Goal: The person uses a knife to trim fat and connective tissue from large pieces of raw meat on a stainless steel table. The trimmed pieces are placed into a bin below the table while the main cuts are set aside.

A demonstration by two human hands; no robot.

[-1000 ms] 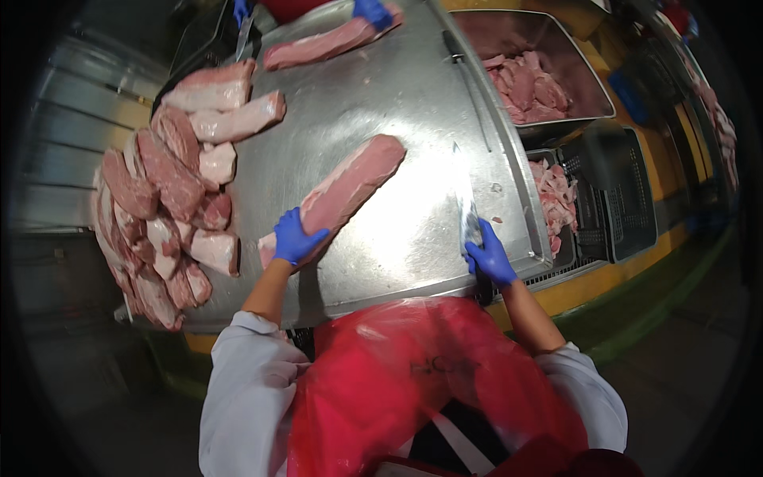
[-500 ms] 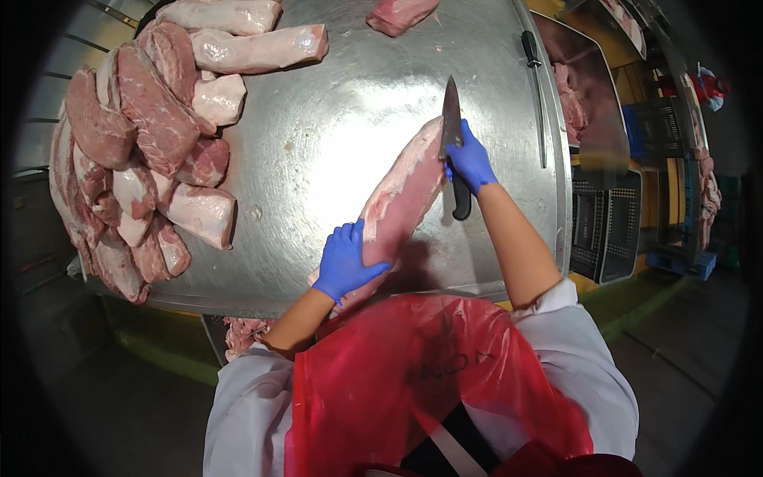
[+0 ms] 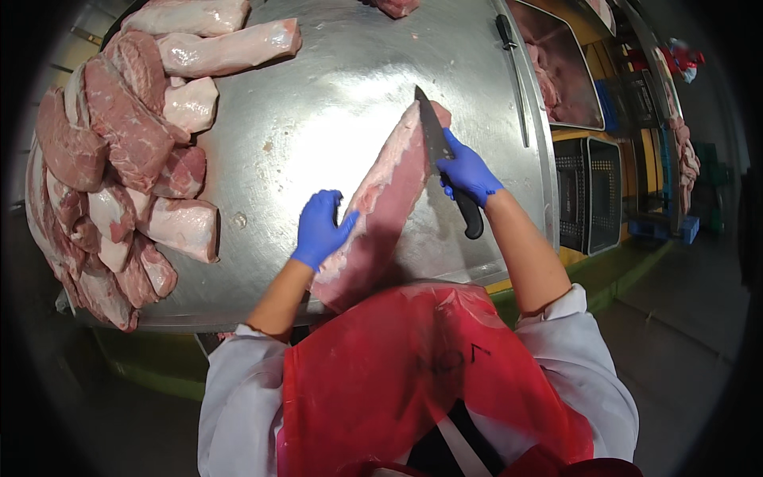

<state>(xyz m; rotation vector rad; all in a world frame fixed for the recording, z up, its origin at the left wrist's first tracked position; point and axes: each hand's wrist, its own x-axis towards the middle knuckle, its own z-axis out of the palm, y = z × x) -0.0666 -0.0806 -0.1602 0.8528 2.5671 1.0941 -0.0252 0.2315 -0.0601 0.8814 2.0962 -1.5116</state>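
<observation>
A long piece of pork loin [image 3: 389,199], pink with a pale fat strip along its left side, lies slanted on the metal table. Its near end rests close to the table's front edge. My right hand [image 3: 470,168], in a blue glove, is closed round the black handle of a knife [image 3: 431,131]. The blade points away from me and lies over the loin's far end, tip toward the left; I cannot tell whether it touches the meat. At the loin's left edge is my left hand [image 3: 322,229], also blue-gloved, fingers apart and thumb against the fat side.
Several pork pieces [image 3: 131,119] are heaped on the table's left. A sharpening steel [image 3: 517,87] lies along the right edge. Beyond it stand a metal bin [image 3: 584,75] holding meat and a dark plastic crate [image 3: 604,195]. Another meat piece [image 3: 397,6] sits at the far edge.
My left hand has lifted off the top of the loin and moved to its left edge, fingers spreading. The knife has swung leftward over the far end. The whole view has shifted slightly.
</observation>
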